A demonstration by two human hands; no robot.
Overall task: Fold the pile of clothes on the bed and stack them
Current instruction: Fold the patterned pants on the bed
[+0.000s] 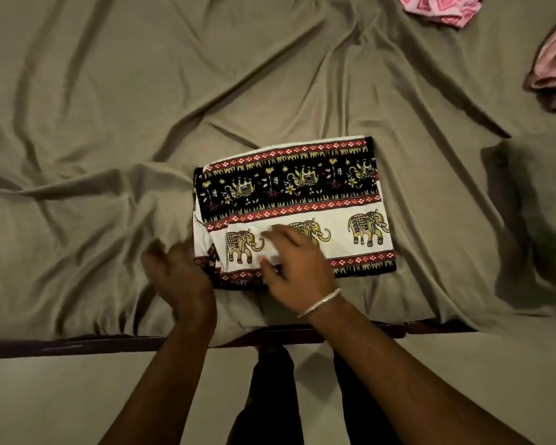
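You see a folded elephant-print cloth (302, 194) lying flat on the bed; two pink garments (443, 8) lie far right.

Single head-worn view, steeply down and forward, close over the bed (109, 123) edge

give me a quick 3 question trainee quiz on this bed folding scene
1. True or false: the folded elephant-print cloth lies on the olive-grey bedsheet.
2. Which wrist wears the silver bangle? A left, B right.
3. Fill in: the unfolded clothes at the far right corner are ____ in colour.

Key: 1 true. 2 B; the right hand rests on the cloth, the left hand at its edge. 3 pink.
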